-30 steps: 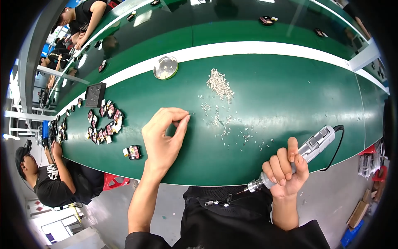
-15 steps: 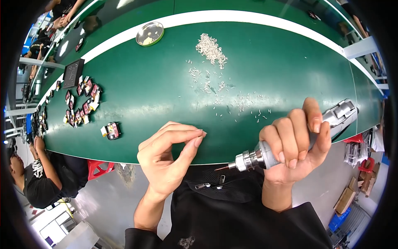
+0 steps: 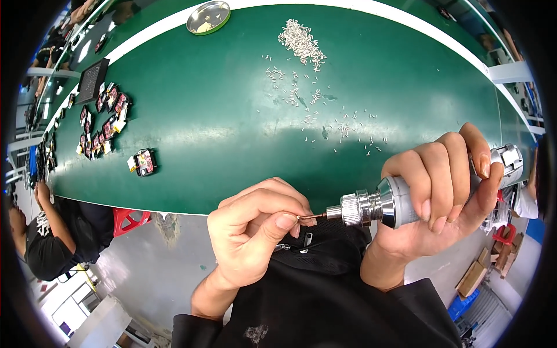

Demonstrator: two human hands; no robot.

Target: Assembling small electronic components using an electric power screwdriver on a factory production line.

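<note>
My right hand (image 3: pixel 432 194) is wrapped round a silver-grey electric screwdriver (image 3: pixel 399 203), held level above the table's near edge. Its thin copper-coloured bit (image 3: pixel 318 216) points left and meets the fingertips of my left hand (image 3: pixel 246 235). Thumb and forefinger of that hand pinch a tiny shiny screw (image 3: pixel 299 217) at the bit's tip; most of it is hidden by the fingers. Farther off on the green table lies a pile of small silvery screws (image 3: pixel 300 42), with loose screws (image 3: pixel 346 130) scattered from it toward me.
At the left stand several small black-and-red units with white tabs (image 3: pixel 108 126), and one single unit (image 3: pixel 143 162) lies nearer. Behind them is a black tray (image 3: pixel 93 81). A round metal dish (image 3: pixel 209 17) sits at the far edge. A person in black (image 3: pixel 64 235) works at left, beside a red stool (image 3: pixel 129 220).
My left hand has moved right and its fingertips now meet the bit. The screwdriver has shifted slightly right and up. The view has tilted a little, so the table things sit higher.
</note>
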